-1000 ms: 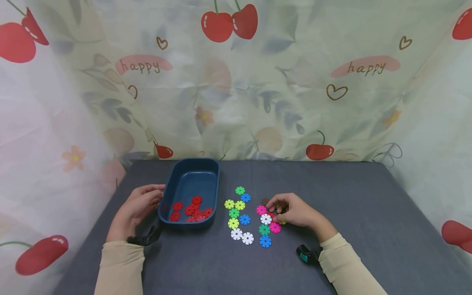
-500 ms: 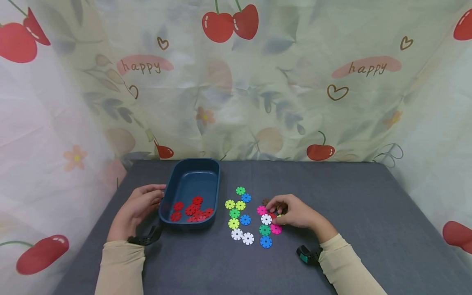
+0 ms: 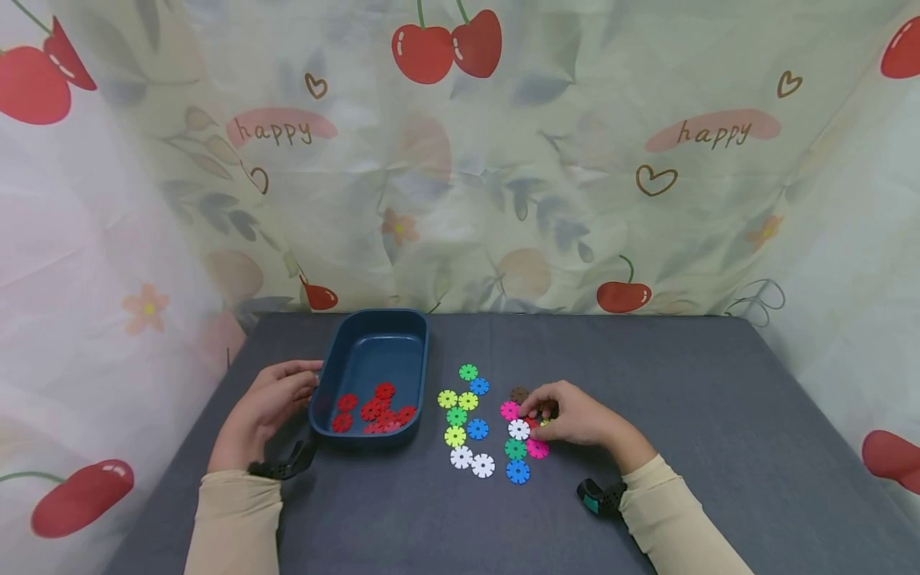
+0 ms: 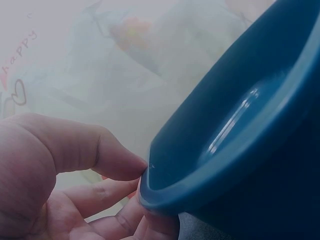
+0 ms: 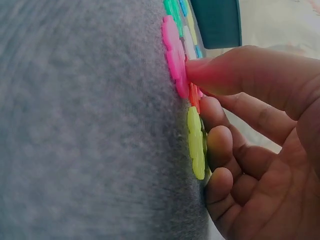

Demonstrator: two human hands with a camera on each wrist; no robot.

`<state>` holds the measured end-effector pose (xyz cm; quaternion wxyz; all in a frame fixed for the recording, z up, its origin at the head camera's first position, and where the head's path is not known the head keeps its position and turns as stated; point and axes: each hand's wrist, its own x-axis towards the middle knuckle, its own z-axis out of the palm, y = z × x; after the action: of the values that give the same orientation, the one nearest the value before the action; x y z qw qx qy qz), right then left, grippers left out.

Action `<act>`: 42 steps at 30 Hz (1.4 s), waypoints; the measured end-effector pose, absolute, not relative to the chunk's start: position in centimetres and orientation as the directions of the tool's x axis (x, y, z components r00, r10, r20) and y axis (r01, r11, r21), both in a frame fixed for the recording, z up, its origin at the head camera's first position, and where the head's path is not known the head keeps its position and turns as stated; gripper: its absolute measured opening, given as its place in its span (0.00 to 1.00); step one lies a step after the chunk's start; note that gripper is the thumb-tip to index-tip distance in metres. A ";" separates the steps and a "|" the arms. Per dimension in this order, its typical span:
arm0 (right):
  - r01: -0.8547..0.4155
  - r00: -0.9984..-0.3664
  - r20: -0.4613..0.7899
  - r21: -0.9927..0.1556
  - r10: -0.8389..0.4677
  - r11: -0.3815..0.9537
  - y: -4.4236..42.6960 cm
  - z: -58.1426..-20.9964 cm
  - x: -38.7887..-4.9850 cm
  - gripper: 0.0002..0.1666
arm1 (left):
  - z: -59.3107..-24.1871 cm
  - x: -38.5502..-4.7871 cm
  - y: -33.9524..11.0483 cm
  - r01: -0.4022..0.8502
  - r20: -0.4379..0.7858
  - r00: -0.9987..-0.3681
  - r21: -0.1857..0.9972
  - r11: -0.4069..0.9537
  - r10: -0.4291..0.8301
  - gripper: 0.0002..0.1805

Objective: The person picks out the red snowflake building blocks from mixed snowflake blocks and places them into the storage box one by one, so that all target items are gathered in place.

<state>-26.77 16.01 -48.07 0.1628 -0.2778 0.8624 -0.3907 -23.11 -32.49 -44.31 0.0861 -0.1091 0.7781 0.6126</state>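
Note:
My left hand is at the left side of a dark blue plastic bin. In the left wrist view its thumb and fingers pinch the bin's rim. Several red snowflake discs lie in the bin's near end. My right hand is low over the right group of discs, thumb and fingers closing on a red snowflake disc, mostly hidden. The thumb is against a pink disc. A yellow disc lies by the other fingertips. A white disc and a brown disc are beside the hand.
Left of the right hand lie loose green, yellow, blue and white discs. A green disc and a blue disc are nearer me. Grey cloth covers the table; a printed curtain hangs behind.
The right hand's thumb and fingers have shifted slightly among the discs, showing more of the brown disc. My left hand and the bin stay put.

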 end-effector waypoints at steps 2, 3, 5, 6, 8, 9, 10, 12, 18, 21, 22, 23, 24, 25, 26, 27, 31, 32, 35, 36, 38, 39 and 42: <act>-0.352 -0.794 -0.069 -0.757 -0.604 0.550 16.0 -48.0 -26.8 0.16 | -44.3 -23.1 -32.5 -0.277 -0.268 -0.961 0.934 0.226 -0.067 0.28; -0.353 -0.797 -0.070 -0.752 -0.600 0.557 15.9 -47.9 -26.8 0.15 | -44.3 -23.1 -32.5 -0.277 -0.269 -0.961 0.934 0.226 -0.067 0.28; -0.353 -0.801 -0.068 -0.748 -0.595 0.561 15.9 -47.9 -26.7 0.15 | -44.3 -23.1 -32.5 -0.279 -0.271 -0.960 0.933 0.226 -0.068 0.28; -0.351 -0.804 -0.069 -0.746 -0.590 0.565 15.9 -47.9 -26.7 0.15 | -44.3 -23.1 -32.5 -0.280 -0.272 -0.960 0.933 0.226 -0.068 0.28; -0.348 -0.810 -0.069 -0.743 -0.582 0.572 15.9 -47.8 -26.7 0.14 | -44.3 -23.1 -32.5 -0.282 -0.273 -0.959 0.933 0.226 -0.069 0.28; -0.346 -0.812 -0.069 -0.743 -0.580 0.573 15.9 -47.8 -26.7 0.14 | -44.3 -23.1 -32.5 -0.282 -0.274 -0.959 0.932 0.226 -0.069 0.28; -0.346 -0.811 -0.070 -0.743 -0.580 0.573 15.9 -47.9 -26.7 0.14 | -44.3 -23.1 -32.5 -0.283 -0.274 -0.959 0.932 0.227 -0.070 0.28; -0.343 -0.811 -0.072 -0.746 -0.581 0.571 15.9 -47.9 -26.7 0.13 | -44.3 -23.1 -32.5 -0.283 -0.274 -0.959 0.931 0.229 -0.070 0.28; -0.347 -0.801 -0.064 -0.760 -0.595 0.549 15.9 -47.8 -26.7 0.14 | -44.3 -22.9 -32.5 -0.278 -0.270 -0.960 0.932 0.234 -0.068 0.28; -0.341 -0.804 -0.074 -0.755 -0.590 0.560 15.9 -47.7 -26.6 0.15 | -44.3 -22.9 -32.5 -0.275 -0.267 -0.962 0.933 0.233 -0.064 0.28; -0.341 -0.804 -0.076 -0.753 -0.589 0.563 15.8 -47.6 -26.6 0.15 | -44.3 -22.9 -32.6 -0.273 -0.265 -0.962 0.933 0.233 -0.062 0.28; -0.341 -0.804 -0.079 -0.752 -0.590 0.565 15.8 -47.6 -26.6 0.15 | -44.4 -22.9 -32.6 -0.272 -0.265 -0.962 0.933 0.234 -0.062 0.28; -0.340 -0.803 -0.082 -0.750 -0.591 0.567 15.8 -47.6 -26.5 0.15 | -44.4 -22.9 -32.6 -0.273 -0.266 -0.962 0.933 0.234 -0.063 0.28; -0.342 -0.802 -0.082 -0.750 -0.591 0.567 15.8 -47.6 -26.5 0.15 | -44.4 -22.9 -32.6 -0.274 -0.266 -0.962 0.933 0.234 -0.062 0.28; -0.346 -0.800 -0.077 -0.750 -0.595 0.563 15.8 -47.6 -26.5 0.15 | -44.4 -22.9 -32.6 -0.274 -0.267 -0.962 0.933 0.233 -0.064 0.28; -0.352 -0.797 -0.073 -0.751 -0.599 0.559 15.8 -47.6 -26.6 0.14 | -44.4 -22.9 -32.6 -0.275 -0.268 -0.961 0.933 0.230 -0.064 0.28; -0.372 -0.791 -0.051 -0.752 -0.610 0.545 15.9 -47.7 -26.7 0.13 | -44.4 -22.9 -32.5 -0.275 -0.266 -0.961 0.933 0.231 -0.069 0.28; -0.376 -0.790 -0.046 -0.752 -0.612 0.541 15.9 -47.7 -26.7 0.12 | -44.4 -22.9 -32.5 -0.274 -0.265 -0.962 0.933 0.232 -0.070 0.28; -0.387 -0.788 -0.028 -0.755 -0.616 0.530 16.0 -47.9 -26.8 0.10 | -44.4 -22.9 -32.4 -0.273 -0.263 -0.962 0.933 0.233 -0.071 0.28; -0.390 -0.788 -0.021 -0.756 -0.615 0.525 16.0 -47.9 -26.9 0.09 | -44.4 -23.0 -32.4 -0.271 -0.263 -0.962 0.934 0.232 -0.069 0.28; -0.392 -0.791 -0.009 -0.760 -0.612 0.518 16.1 -48.0 -26.9 0.08 | -44.4 -23.0 -32.4 -0.270 -0.262 -0.963 0.935 0.229 -0.067 0.28; -0.392 -0.792 -0.005 -0.762 -0.610 0.516 16.1 -48.0 -26.9 0.08 | -44.4 -23.0 -32.4 -0.270 -0.262 -0.963 0.936 0.228 -0.065 0.28; -0.386 -0.799 0.002 -0.768 -0.601 0.511 16.1 -48.0 -26.9 0.08 | -44.5 -23.0 -32.5 -0.269 -0.262 -0.963 0.936 0.229 -0.061 0.28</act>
<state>-26.93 16.14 -47.97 0.1334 -0.2875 0.8588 -0.4025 -23.03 -32.47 -44.45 0.0849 -0.1059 0.7791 0.6120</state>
